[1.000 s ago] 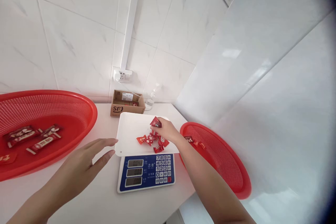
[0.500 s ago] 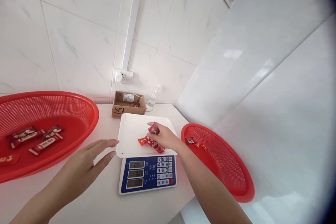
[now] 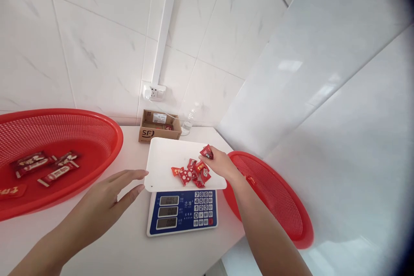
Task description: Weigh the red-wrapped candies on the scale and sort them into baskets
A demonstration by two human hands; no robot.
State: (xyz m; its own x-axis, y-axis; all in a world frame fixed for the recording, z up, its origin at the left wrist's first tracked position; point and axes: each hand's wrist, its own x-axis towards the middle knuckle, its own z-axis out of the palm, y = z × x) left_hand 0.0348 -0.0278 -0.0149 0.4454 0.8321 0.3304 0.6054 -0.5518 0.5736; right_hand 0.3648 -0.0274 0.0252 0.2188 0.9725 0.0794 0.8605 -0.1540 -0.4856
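My right hand (image 3: 220, 163) pinches a small red wrapped candy (image 3: 207, 152) between thumb and fingertips, above the right part of the scale's white pan (image 3: 161, 155). Just left of and below it, several red wrapped candies (image 3: 188, 176) lie heaped on the pan. My left hand (image 3: 103, 198) holds nothing. Its fingers are apart, with the fingertips at the pan's left edge; whether they touch it I cannot tell. The scale's blue panel (image 3: 183, 211) with keys and displays faces me, its digits faint.
A large red basket (image 3: 110, 138) at left holds several wrapped snacks. Another red basket (image 3: 291, 220) at right has a few pieces, partly hidden by my right arm. Behind the scale stand a cardboard box (image 3: 158, 133) and a clear plastic bottle (image 3: 189, 120), near a wall socket (image 3: 157, 92).
My right hand has moved right across the pan with a wrapped candy in its fingers. More of the candy heap shows now. My left hand has stayed nearly still.
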